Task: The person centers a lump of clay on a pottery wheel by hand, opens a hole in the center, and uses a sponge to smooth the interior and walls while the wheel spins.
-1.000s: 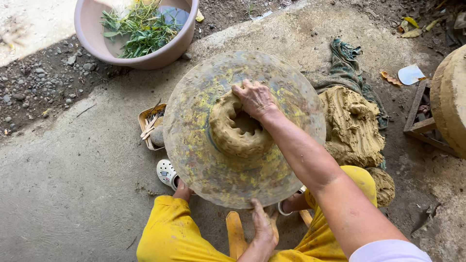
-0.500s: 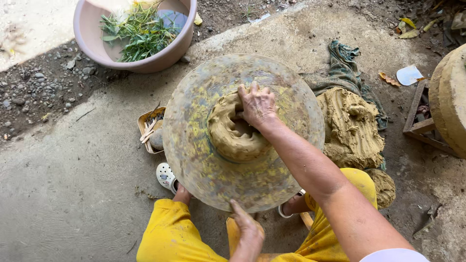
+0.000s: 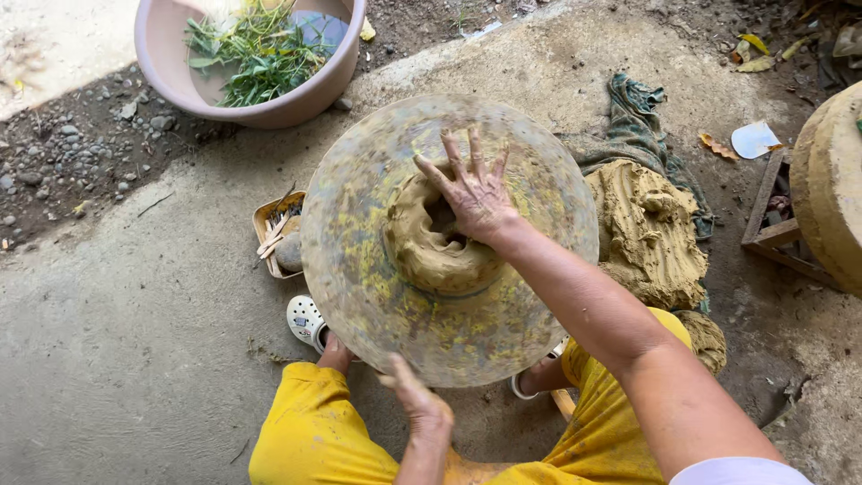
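Observation:
A round, mud-smeared potter's wheel (image 3: pixel 359 278) lies flat in front of me, its surface blurred. In its middle sits a thick ring of wet brown clay (image 3: pixel 417 247) with a hollow centre. My right hand (image 3: pixel 476 193) lies flat over the far right side of the ring, fingers spread and pointing away from me, the palm over the hollow. Down at the wheel's near rim, my left hand (image 3: pixel 417 404) touches the edge with its fingers apart and holds nothing. My knees in yellow trousers (image 3: pixel 314 431) are under the wheel.
A pink basin (image 3: pixel 296 103) of green leaves and water stands at the back left. A heap of raw clay (image 3: pixel 646 233) on a green cloth (image 3: pixel 637 126) lies right of the wheel. A small tray of tools (image 3: pixel 274 233) sits left, a round stone slab (image 3: pixel 835 189) far right.
My right hand has shifted from the ring's far edge to lie over its hollow, fingers spreading. My left hand came up to the wheel's near rim. The clay ring has turned.

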